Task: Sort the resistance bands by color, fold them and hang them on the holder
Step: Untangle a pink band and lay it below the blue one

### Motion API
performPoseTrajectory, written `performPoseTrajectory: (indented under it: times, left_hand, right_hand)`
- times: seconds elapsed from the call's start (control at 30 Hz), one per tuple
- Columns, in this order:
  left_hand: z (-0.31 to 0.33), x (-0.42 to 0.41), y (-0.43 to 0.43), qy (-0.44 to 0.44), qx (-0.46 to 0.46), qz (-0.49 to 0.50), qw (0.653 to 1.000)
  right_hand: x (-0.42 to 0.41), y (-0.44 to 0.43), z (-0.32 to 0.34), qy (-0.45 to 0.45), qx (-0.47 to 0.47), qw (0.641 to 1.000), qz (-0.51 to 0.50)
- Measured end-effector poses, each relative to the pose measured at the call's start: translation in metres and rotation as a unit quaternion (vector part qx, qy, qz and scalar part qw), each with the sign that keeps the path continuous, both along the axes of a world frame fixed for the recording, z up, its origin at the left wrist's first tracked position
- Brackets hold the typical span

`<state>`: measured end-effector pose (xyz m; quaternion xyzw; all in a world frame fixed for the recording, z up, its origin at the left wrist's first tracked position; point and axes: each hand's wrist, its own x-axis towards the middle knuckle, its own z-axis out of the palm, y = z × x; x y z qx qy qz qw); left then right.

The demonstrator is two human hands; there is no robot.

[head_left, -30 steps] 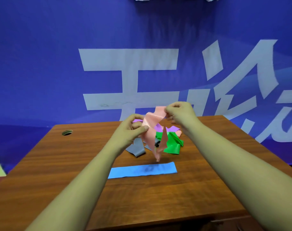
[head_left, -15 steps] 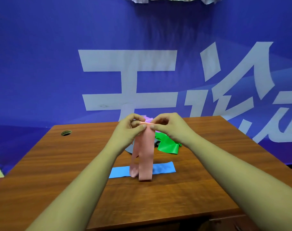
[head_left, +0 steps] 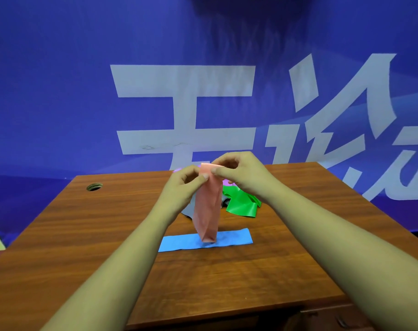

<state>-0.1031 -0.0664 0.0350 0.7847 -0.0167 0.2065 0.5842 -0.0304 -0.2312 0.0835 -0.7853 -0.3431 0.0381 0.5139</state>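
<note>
While the wooden surface (head_left: 107,223) carries a blue band (head_left: 234,237) lying flat from left to right and a crumpled green band (head_left: 241,204) farther back, the pink band (head_left: 208,206) hangs doubled above them. Its long axis is vertical and its lower fold hangs over the blue one. The left hand (head_left: 181,187) and right hand (head_left: 241,173) meet at its top edge, fingers (head_left: 203,177) pinched on it from either side, equally near.

Between the left grip (head_left: 179,189) and right grip (head_left: 241,174) the pink band (head_left: 208,206) was plain salmon. Below them the blue band (head_left: 234,238) was plain sky-blue, to their right the green band (head_left: 241,206) vivid. The worktop (head_left: 96,235) underneath was reddish-brown woodgrain, the backdrop (head_left: 60,91) beyond violet-blue with white characters.
</note>
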Motion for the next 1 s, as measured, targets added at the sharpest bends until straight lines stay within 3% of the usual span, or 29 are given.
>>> performPoseTrajectory:
  times: [0.23, 0.37, 0.57, 0.77, 1.0]
  left_hand:
    - [-0.023, 0.003, -0.002, 0.099, -0.067, -0.069, 0.99]
    - [-0.048, 0.002, 0.004, 0.164, -0.042, -0.086, 0.982]
    - [-0.072, -0.009, 0.009, 0.204, -0.013, -0.073, 0.976]
    - [-0.087, -0.018, 0.02, 0.224, -0.057, -0.065, 0.971]
    - [-0.095, -0.03, 0.032, 0.276, 0.058, 0.002, 0.959]
  right_hand:
    - [0.009, 0.008, 0.003, 0.016, 0.028, 0.999, -0.033]
    - [0.017, 0.007, 0.004, 0.071, 0.067, 0.993, -0.064]
    - [0.03, 0.0, -0.009, 0.167, 0.114, 0.973, -0.113]
    - [0.036, -0.005, -0.021, 0.177, 0.126, 0.967, -0.13]
    - [0.041, -0.013, -0.035, 0.192, 0.153, 0.956, -0.159]
